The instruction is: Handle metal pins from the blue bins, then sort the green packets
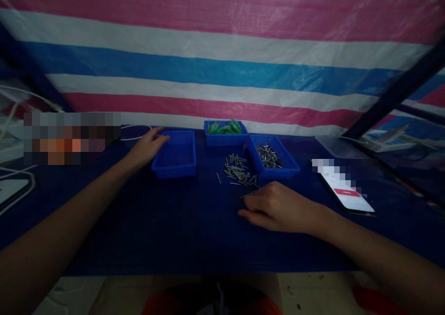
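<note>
My left hand rests at the left rim of a blue plastic bin, its fingers stretched and apart, touching the bin's back left corner. Only the bare floor shows inside that bin. Close to the tabletop, my right hand is closed, with the thin end of a screw poking out at the fingertips. Just beyond it lies a loose pile of metal screws. A second blue bin, right of the pile, holds many more screws.
At the back, a third blue bin contains green plastic wall plugs. A lit phone lies to the right on the dark blue table. White cables run at the left, and a striped sheet hangs behind.
</note>
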Motion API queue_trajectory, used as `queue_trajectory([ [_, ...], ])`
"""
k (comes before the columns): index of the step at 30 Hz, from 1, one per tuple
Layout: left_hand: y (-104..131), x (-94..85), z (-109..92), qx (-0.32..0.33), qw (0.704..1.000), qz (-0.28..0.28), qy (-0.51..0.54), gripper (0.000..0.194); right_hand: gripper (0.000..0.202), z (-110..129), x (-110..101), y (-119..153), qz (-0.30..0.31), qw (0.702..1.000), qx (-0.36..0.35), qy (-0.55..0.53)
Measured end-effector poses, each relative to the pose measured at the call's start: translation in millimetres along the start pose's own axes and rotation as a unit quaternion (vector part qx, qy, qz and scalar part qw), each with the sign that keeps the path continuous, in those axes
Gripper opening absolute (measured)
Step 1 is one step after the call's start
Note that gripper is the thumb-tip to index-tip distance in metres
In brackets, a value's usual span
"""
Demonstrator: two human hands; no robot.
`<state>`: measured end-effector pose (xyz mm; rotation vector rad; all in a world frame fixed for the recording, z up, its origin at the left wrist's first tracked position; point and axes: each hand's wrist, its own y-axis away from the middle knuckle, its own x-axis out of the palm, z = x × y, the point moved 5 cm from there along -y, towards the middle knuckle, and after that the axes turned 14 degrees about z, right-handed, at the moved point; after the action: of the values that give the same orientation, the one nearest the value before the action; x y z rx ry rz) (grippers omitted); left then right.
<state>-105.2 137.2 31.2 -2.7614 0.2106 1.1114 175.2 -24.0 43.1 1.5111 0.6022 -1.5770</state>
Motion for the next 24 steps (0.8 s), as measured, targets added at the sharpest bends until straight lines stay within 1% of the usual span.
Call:
queue_trajectory([
  [1, -1.2, 2.2, 2.4, -0.016, 1.0, 0.005, 0.007, 0.054, 0.032, -0.2, 3.7, 0.3, 0.038, 0.999, 0.014, -0.017],
  [2, -1.9, 4.2, 4.0, -0.031, 0.999, 0.007, 0.017, 0.054, 0.032, -1.0, 7.0, 0.2, 0.064, 0.997, 0.027, -0.033],
  [3, -2.0, 6.0, 5.0, -0.044, 0.999, 0.007, 0.029, 0.053, 0.031, -2.6, 9.5, -0.5, 0.075, 0.995, 0.041, -0.046],
  [4, -1.8, 7.5, 4.5, -0.047, 0.998, 0.005, 0.035, 0.053, 0.031, -4.7, 11.0, -1.7, 0.073, 0.994, 0.054, -0.056],
  [7, 1.2, 11.1, -0.9, -0.033, 0.999, -0.007, 0.04, 0.052, 0.026, -12.4, 11.5, -6.5, 0.033, 0.994, 0.076, -0.077],
  [9, 4.3, 14.5, -5.8, -0.025, 0.999, -0.007, 0.041, 0.052, 0.024, -16.3, 9.8, -9.1, -0.005, 0.995, 0.075, -0.073],
  [10, 6.1, 16.2, -8.6, -0.02, 0.999, -0.007, 0.04, 0.051, 0.025, -17.3, 8.6, -9.8, -0.025, 0.995, 0.07, -0.065],
  [12, 9.4, 18.9, -14.4, -0.013, 0.999, -0.009, 0.034, 0.05, 0.034, -18.0, 7.6, -10.7, -0.055, 0.996, 0.058, -0.049],
  [14, 11.9, 20.7, -19.5, -0.009, 0.999, -0.01, 0.03, 0.048, 0.046, -17.7, 9.4, -11.7, -0.061, 0.996, 0.046, -0.037],
  [17, 13.2, 22.2, -24.3, -0.009, 1.0, -0.001, 0.03, 0.046, 0.054, -18.0, 14.4, -13.4, -0.041, 0.998, 0.041, -0.024],
  [20, 13.0, 22.3, -25.5, -0.01, 1.0, 0.004, 0.029, 0.043, 0.052, -20.2, 15.3, -13.5, -0.036, 0.998, 0.049, -0.028],
  [22, 12.8, 22.1, -25.0, -0.01, 0.999, 0.007, 0.029, 0.043, 0.049, -20.6, 12.7, -12.5, -0.052, 0.997, 0.048, -0.037],
  [24, 13.7, 19.9, -26.2, -0.002, 1.0, -0.004, 0.012, 0.042, 0.044, -18.9, 10.1, -11.4, -0.066, 0.996, 0.033, -0.051],
])
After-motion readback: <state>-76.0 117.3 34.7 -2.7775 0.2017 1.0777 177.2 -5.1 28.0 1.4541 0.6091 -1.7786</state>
